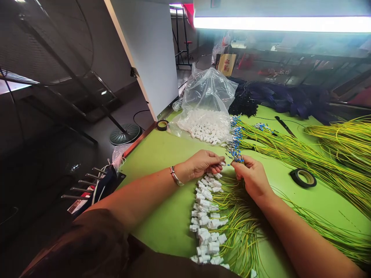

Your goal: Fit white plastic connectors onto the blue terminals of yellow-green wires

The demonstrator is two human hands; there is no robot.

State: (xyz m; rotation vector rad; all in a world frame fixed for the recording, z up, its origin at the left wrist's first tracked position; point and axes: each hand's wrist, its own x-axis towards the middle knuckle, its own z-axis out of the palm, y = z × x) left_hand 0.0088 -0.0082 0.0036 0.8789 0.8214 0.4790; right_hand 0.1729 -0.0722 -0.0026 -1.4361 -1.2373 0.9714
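My left hand [206, 164] is closed in a pinch on a small white plastic connector [222, 164]. Opposite it, my right hand [251, 175] grips a yellow-green wire [240, 178] near its blue-marked terminal end [228, 165], which points at the connector. Whether the terminal sits inside the connector I cannot tell. Below both hands lies a row of wires [242, 224] fitted with white connectors [205, 220]. Just beyond my right hand is a bundle of yellow-green wires [278, 143] with blue and silver terminals [236, 135].
A clear plastic bag [210, 90] of loose white connectors [205, 125] stands at the back. Rolls of black tape [303, 178] and dark tape [162, 124] lie on the green table [156, 166]. Dark wires [281, 96] lie behind; a white panel [147, 50] rises at left.
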